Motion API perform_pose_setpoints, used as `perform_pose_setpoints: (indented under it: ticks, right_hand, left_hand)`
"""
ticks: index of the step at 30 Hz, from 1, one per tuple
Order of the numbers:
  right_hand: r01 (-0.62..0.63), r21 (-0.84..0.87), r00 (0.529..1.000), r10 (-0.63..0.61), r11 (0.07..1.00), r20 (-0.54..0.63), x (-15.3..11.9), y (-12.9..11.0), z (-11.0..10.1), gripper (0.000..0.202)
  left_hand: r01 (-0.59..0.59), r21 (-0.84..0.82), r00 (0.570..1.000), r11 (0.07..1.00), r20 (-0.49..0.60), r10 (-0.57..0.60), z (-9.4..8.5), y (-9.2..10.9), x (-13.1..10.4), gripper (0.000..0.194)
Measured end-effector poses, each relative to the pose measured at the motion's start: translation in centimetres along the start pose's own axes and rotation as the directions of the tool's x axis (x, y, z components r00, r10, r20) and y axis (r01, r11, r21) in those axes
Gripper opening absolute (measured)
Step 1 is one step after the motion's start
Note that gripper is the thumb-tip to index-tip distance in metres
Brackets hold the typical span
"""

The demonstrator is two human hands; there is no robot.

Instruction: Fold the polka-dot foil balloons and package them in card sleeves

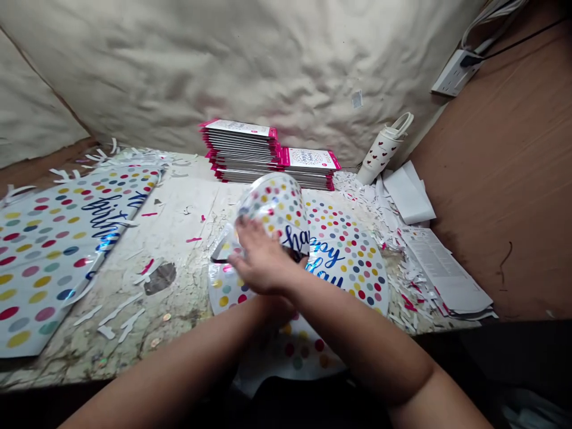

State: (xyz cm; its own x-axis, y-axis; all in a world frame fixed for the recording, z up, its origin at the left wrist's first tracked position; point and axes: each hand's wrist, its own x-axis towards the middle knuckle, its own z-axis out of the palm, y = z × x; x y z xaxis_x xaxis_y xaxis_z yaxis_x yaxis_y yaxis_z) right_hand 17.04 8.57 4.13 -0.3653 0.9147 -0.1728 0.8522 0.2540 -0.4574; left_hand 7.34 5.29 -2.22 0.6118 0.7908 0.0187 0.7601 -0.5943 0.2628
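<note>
The right hand (261, 257) rests spread wide on the curled dotted sheet (274, 199); the left hand, hidden, I can't tell

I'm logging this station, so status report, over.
Right hand spread against polka-dot sheet. Left hand mostly hidden beneath. Shredded paper lies to the right, apparently not blocking.

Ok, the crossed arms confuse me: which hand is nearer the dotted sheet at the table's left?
Right: the right hand is on the curled dotted foil, to the right of the dotted sheet. The left hand, mostly hidden beneath it, appears farther right.
</note>
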Motion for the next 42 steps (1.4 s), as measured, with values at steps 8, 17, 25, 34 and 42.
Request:
perform_pose_setpoints:
  ticks: [8, 17, 25, 34, 42]
  right_hand:
    - [0.249, 0.160, 0.959, -0.266, 0.955, 0.096, 3.5, -4.3, 3.1, 0.079]
    - [0.249, -0.019, 0.963, -0.250, 0.968, -0.102, 3.9, -4.2, 4.8, 0.041]
    - [0.160, -0.161, 0.940, -0.200, 0.974, -0.277, 5.0, -5.5, 5.6, 0.019]
    - [-0.133, -0.069, 0.409, -0.009, 0.989, -0.913, -2.6, 1.3, -11.0, 0.039]
    - [0.558, -0.215, 0.644, -0.582, 0.802, -0.497, -8.3, 1.7, -0.9, 0.027]
  left_hand:
    - [-0.189, 0.051, 0.981, 0.981, 0.057, 0.186, -4.2, -3.5, -6.3, 0.035]
    - [-0.124, 0.398, 0.985, 0.909, -0.060, 0.161, -10.4, -14.6, -6.0, 0.028]
    - [-0.113, 0.326, 0.974, 0.939, -0.149, 0.169, -8.7, -11.1, -6.9, 0.038]
    - [0.130, 0.150, 0.987, 0.980, 0.079, -0.143, -6.0, -11.4, -6.9, 0.089]
    - [0.387, -0.134, 0.780, 0.912, -0.481, -0.401, -11.0, -13.1, -7.7, 0.043]
